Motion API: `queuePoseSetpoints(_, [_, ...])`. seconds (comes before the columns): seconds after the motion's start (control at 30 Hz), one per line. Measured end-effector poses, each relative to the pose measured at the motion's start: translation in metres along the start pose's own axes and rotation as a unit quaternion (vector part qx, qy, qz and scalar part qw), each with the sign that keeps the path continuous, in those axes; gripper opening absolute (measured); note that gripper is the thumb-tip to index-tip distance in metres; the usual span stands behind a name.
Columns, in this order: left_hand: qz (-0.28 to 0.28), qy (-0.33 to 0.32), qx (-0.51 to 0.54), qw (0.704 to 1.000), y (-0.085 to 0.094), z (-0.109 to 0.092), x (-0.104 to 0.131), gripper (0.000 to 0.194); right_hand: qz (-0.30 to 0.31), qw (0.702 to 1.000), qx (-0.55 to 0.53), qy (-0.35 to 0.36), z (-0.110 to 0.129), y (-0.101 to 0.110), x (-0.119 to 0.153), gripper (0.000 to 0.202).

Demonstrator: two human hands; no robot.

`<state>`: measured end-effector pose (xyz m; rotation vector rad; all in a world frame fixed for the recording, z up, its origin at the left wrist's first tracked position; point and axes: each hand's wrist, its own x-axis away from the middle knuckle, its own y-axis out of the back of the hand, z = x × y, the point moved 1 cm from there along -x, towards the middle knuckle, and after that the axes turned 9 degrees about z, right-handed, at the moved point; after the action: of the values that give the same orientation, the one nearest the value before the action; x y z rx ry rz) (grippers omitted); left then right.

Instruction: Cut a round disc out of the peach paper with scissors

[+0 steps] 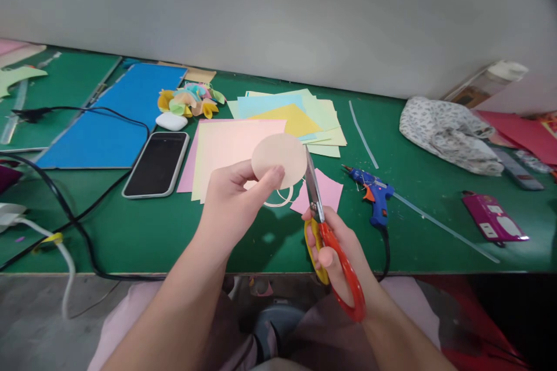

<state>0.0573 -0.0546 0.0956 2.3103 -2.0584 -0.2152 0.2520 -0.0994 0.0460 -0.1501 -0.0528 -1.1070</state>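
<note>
Between the thumb and fingers of my left hand [243, 197] is a round cream paper disc [278, 153], held up over the table. My right hand [337, 243] grips a pair of scissors [317, 197] with one red and one yellow handle. The blades point away from me, close by the disc's right edge; whether they touch it I cannot tell. Beneath the disc lie a thin curved paper offcut [281, 202] and a pink paper piece [324, 190]. Behind are stacked sheets of coloured paper [226, 145].
A blue glue gun [376, 197] with a long glue stick lies right of the scissors. To the left are a phone [157, 163], a white case [171, 122], paper petals [191, 99], a blue folder [115, 119] and black cables [69, 208]. A patterned cloth bag [448, 134] sits far right.
</note>
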Motion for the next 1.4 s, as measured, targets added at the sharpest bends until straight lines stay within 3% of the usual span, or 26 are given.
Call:
queuePoseSetpoints(0.43, [-0.026,0.007,-0.017,0.999,0.001,-0.004,0.000,0.027,0.026,0.999,-0.005,0.041,-0.014,0.004,-0.002,0.077])
queuePoseSetpoints(0.73, [-0.046,-0.005,-0.009,0.999,0.002,0.000,-0.002,0.024,0.032,0.999,0.000,0.023,-0.015,0.006,0.000,0.077])
queuePoseSetpoints(1.0, [0.006,0.054,-0.007,0.999,-0.007,0.001,0.000,0.023,0.029,0.999,-0.016,-0.019,-0.007,0.001,0.000,0.094])
queuePoseSetpoints(1.4, [0.049,0.042,-0.057,0.996,-0.012,-0.007,0.004,0.029,0.010,0.999,-0.021,-0.031,0.005,0.000,0.003,0.098])
